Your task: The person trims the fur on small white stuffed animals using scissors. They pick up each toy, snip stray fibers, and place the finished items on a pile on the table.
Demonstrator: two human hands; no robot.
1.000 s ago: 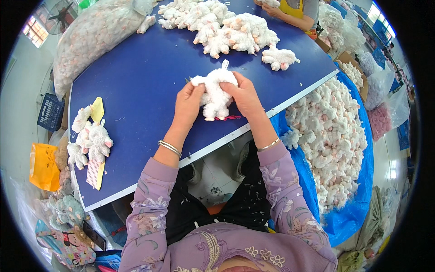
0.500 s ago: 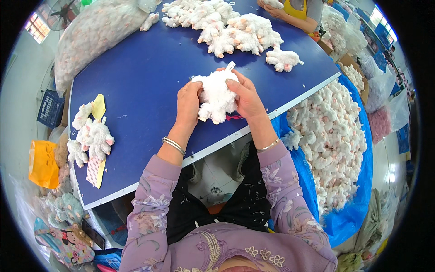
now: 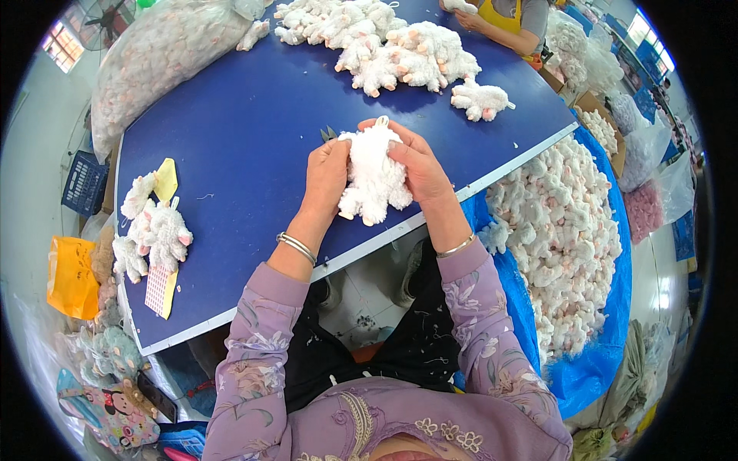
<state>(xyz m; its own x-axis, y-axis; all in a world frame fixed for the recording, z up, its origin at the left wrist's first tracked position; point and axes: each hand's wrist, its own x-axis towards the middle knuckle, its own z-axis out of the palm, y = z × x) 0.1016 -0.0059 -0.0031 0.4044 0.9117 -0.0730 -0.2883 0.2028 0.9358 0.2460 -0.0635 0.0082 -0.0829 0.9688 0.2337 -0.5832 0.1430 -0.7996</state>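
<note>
A small white fluffy plush animal (image 3: 374, 178) with pale feet and a white loop at its top is held between my two hands, above the blue table near its front edge. My left hand (image 3: 326, 175) is closed on the plush's left side, thumb on top. My right hand (image 3: 420, 165) grips its upper right side, thumb on the front and fingers behind. Two dark pointed tips, like scissor blades (image 3: 328, 134), show just beyond my left hand. The rest of them is hidden, and I cannot tell whether they lie on the table.
White plush animals (image 3: 419, 58) are heaped at the table's far side, before a person in a yellow apron (image 3: 503, 19). More plush (image 3: 161, 234) with yellow paper lies at left. A full clear bag (image 3: 165, 65) stands far left; a blue sack (image 3: 607, 338) of plush pieces stands right.
The plush has come slightly nearer to me and to the right. The dark pointed tips now show by my left hand; a pink bit beneath the plush is now hidden.
</note>
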